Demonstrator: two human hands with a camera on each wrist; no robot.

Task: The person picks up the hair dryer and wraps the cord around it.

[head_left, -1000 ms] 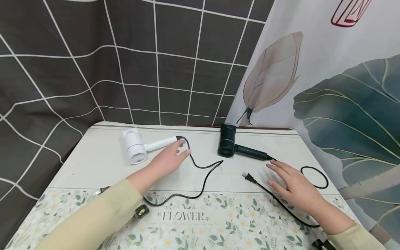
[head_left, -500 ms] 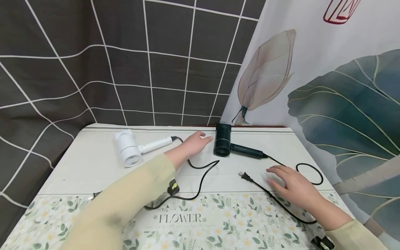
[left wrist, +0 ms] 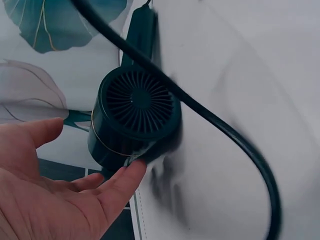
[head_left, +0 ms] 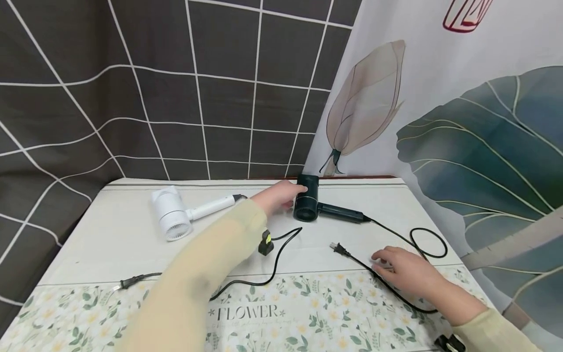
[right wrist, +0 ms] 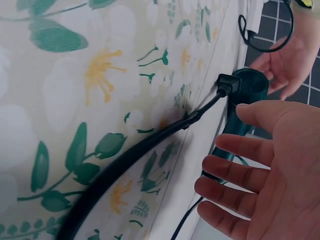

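Unclosed, with its thumb standing apart from the fingers, a person's left hand (head_left: pixel 281 194) reaches to the left side of a dark green hair dryer (head_left: pixel 308 200); its fingertips meet the barrel in view, though whether they press on it is hard to tell. Loosely bent and holding nothing, the right hand (head_left: pixel 406 271) is at the near right, just beside a black cord (head_left: pixel 398 295).

Nearest is a table cover (head_left: pixel 352 318) with a flower print and the word FLOWER, plain cream farther back. Pale yellow sleeves (head_left: pixel 211 274) cover both arms, and the left one crosses the table. At the left lies a black plug (head_left: pixel 130 282); right of the middle, a second plug (head_left: pixel 339 249) ends the cord beside the right hand.

Farther off, the dark green hair dryer lies near the table's far edge, right of the middle, its handle pointing right. A white hair dryer (head_left: pixel 173 217) lies at the far left, handle also toward the right. Beyond stand a dark cloth with white grid lines (head_left: pixel 224 107) and, to the right, a white cloth with big leaves (head_left: pixel 422 83).
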